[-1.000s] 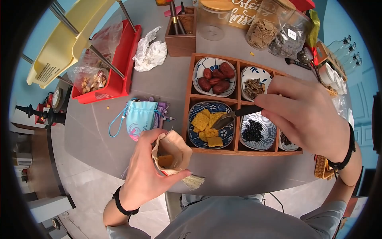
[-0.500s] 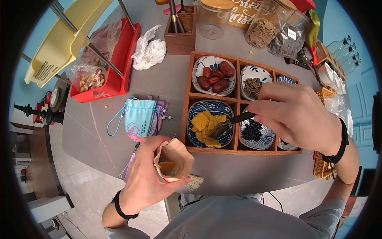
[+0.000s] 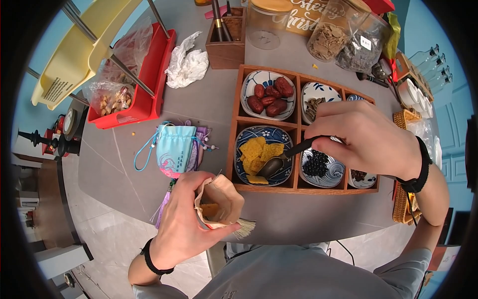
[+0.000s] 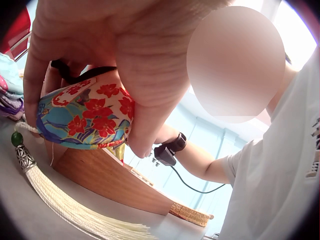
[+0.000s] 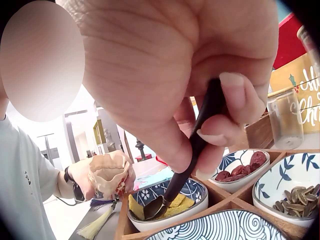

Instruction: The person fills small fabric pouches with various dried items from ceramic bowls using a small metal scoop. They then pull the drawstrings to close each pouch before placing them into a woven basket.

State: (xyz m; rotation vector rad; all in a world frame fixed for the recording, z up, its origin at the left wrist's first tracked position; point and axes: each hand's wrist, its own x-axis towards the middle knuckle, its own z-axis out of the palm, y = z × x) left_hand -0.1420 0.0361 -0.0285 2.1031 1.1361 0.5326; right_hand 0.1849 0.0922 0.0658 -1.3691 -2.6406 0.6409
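My left hand [image 3: 186, 214] grips a floral cloth pouch [image 4: 95, 112] whose mouth faces up. A yellowish piece [image 3: 209, 210] shows inside it, and a cream tassel [image 4: 65, 207] hangs from it. In my right hand [image 3: 368, 142] is a dark-handled spoon [image 5: 187, 155], pinched between thumb and fingers. The spoon's bowl dips among yellow, crumbly-looking flat pieces [image 3: 253, 149] in a blue patterned dish [image 3: 284, 175]. One yellow piece lies by the dish's front edge, just beside the spoon tip. The dish sits in the front left compartment of a wooden divided tray [image 3: 269, 189].
Other dishes in the tray hold red dates [image 3: 269, 97], striped seeds [image 5: 297, 200] and black beans [image 3: 315, 163]. Light blue and purple drawstring pouches [image 3: 177, 147] lie left of the tray. Crumpled tissue [image 3: 186, 65], a red bin [image 3: 149, 89] and lidded jars [image 3: 269, 25] stand farther back.
The spoon has shifted down and left within the dish of yellow pieces, and one piece has slid to the front edge. My left hand has stayed nearly still with the pouch.
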